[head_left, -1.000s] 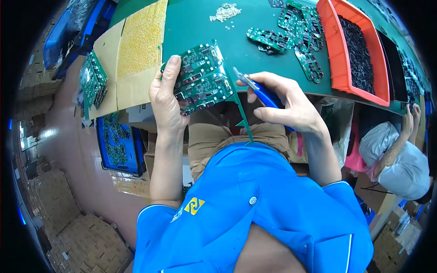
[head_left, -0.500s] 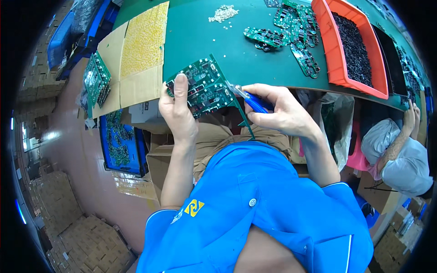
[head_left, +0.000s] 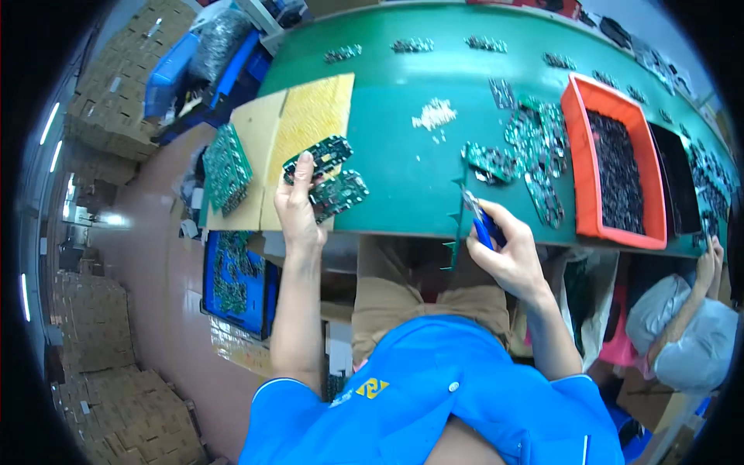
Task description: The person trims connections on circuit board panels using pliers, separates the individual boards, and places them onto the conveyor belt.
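Note:
My left hand (head_left: 297, 217) pinches two green circuit boards (head_left: 339, 194), thumb on top, over the front edge of the green table. The boards are fanned apart, with a gap between them. My right hand (head_left: 511, 252) is closed round the blue handles of a pair of cutting pliers (head_left: 482, 225). A thin green strip of board edge (head_left: 458, 217) with small side tabs stands by the pliers' jaws, away from the boards. Whether the jaws grip it, I cannot tell.
Loose circuit boards (head_left: 535, 139) lie piled beside an orange bin (head_left: 577, 155) of small black parts. Small pale pieces (head_left: 435, 115) are heaped mid-table. At left, stacked boards (head_left: 226, 170) rest on cardboard (head_left: 260, 124). A co-worker's arm (head_left: 682, 310) reaches in at far right.
The green strip has come away from the boards and moved right with the pliers. The two boards, still in my left hand, now sit apart from it. The view has shifted, showing more table.

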The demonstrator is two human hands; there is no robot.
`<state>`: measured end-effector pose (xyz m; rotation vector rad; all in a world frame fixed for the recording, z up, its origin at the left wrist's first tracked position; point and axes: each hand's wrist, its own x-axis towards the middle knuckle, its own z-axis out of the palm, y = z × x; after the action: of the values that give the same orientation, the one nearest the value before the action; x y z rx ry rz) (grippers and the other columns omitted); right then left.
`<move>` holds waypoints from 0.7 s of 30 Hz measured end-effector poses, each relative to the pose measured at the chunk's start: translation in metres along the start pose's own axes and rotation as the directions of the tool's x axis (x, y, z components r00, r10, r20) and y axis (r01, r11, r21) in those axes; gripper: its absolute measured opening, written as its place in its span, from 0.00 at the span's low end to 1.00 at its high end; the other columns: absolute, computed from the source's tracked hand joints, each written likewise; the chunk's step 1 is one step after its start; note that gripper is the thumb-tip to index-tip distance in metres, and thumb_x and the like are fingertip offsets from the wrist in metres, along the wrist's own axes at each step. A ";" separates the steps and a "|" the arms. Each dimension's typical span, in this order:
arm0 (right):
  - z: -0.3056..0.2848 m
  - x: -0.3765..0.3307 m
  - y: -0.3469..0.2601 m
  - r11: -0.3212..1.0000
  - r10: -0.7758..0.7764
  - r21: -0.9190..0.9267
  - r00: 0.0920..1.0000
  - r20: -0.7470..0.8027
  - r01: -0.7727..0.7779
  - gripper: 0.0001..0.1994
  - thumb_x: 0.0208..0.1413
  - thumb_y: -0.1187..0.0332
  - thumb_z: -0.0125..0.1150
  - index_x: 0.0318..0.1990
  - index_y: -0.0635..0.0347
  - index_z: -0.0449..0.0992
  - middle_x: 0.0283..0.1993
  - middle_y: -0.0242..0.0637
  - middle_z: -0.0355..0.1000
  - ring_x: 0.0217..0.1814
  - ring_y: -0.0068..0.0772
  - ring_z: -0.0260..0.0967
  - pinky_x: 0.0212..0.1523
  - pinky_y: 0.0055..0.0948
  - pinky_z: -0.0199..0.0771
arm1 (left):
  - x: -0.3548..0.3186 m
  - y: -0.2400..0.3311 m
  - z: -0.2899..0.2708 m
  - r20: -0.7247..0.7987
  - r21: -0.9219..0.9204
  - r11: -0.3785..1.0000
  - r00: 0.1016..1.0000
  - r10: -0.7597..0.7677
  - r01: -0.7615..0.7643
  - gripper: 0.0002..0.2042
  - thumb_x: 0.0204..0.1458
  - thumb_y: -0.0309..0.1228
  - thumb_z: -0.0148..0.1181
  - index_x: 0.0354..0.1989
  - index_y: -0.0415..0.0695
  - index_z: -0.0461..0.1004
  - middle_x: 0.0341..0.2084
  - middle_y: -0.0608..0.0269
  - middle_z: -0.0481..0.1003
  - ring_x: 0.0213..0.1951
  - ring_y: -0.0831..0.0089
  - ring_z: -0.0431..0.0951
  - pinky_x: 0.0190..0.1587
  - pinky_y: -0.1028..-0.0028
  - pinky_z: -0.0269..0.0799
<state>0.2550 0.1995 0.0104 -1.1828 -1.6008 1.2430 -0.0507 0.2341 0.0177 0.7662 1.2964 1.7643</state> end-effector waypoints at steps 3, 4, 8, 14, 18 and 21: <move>0.001 0.008 0.011 0.997 -0.054 0.048 0.997 -0.050 0.056 0.23 0.49 0.76 0.62 0.55 0.69 0.72 0.30 0.26 0.65 0.27 0.13 0.55 0.29 0.18 0.61 | 0.064 0.026 -0.011 0.011 0.166 0.984 0.998 0.060 -0.061 0.17 0.59 0.40 0.64 0.49 0.41 0.76 0.38 0.66 0.78 0.31 0.82 0.75 0.31 0.77 0.76; 0.004 0.011 0.015 0.994 -0.088 0.052 0.993 -0.074 0.092 0.23 0.48 0.78 0.62 0.55 0.68 0.72 0.28 0.23 0.64 0.26 0.11 0.53 0.27 0.17 0.58 | 0.089 0.035 -0.011 0.027 0.176 0.983 0.999 0.045 -0.049 0.17 0.59 0.40 0.64 0.49 0.42 0.77 0.37 0.67 0.78 0.32 0.81 0.77 0.31 0.77 0.76; 0.005 0.021 0.029 0.966 -0.248 -0.097 0.964 -0.093 0.239 0.24 0.45 0.78 0.63 0.54 0.67 0.72 0.31 0.28 0.67 0.24 0.16 0.56 0.26 0.20 0.60 | 0.196 0.064 -0.007 0.059 0.521 0.853 0.998 -0.004 -0.028 0.14 0.57 0.43 0.66 0.41 0.44 0.80 0.30 0.69 0.79 0.26 0.80 0.78 0.28 0.75 0.74; 0.004 0.018 0.038 0.969 -0.034 0.236 0.986 -0.161 0.072 0.27 0.44 0.81 0.62 0.58 0.67 0.73 0.35 0.32 0.70 0.33 0.18 0.65 0.34 0.18 0.65 | 0.346 0.047 -0.023 -0.052 0.668 0.733 0.990 -0.128 0.130 0.18 0.48 0.53 0.72 0.32 0.51 0.81 0.25 0.73 0.78 0.23 0.81 0.73 0.26 0.77 0.64; 0.002 0.008 0.043 0.982 0.032 0.190 0.977 -0.210 0.009 0.30 0.38 0.76 0.64 0.56 0.69 0.73 0.35 0.35 0.70 0.32 0.20 0.66 0.30 0.18 0.64 | 0.412 0.022 -0.027 -0.146 0.729 0.628 0.958 -0.247 0.273 0.20 0.44 0.59 0.73 0.28 0.55 0.80 0.25 0.75 0.78 0.26 0.82 0.73 0.29 0.76 0.63; 0.003 0.007 0.042 0.985 0.068 0.167 0.971 -0.230 -0.029 0.29 0.35 0.75 0.64 0.53 0.71 0.74 0.35 0.39 0.72 0.31 0.21 0.67 0.27 0.19 0.64 | 0.432 0.007 -0.032 -0.156 0.731 0.606 0.941 -0.300 0.314 0.21 0.44 0.59 0.72 0.27 0.55 0.79 0.24 0.74 0.77 0.26 0.81 0.72 0.29 0.75 0.63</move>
<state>0.2590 0.2091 -0.0305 -1.2213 -1.2795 1.1915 -0.2936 0.5931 0.0203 0.8843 2.0727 0.9055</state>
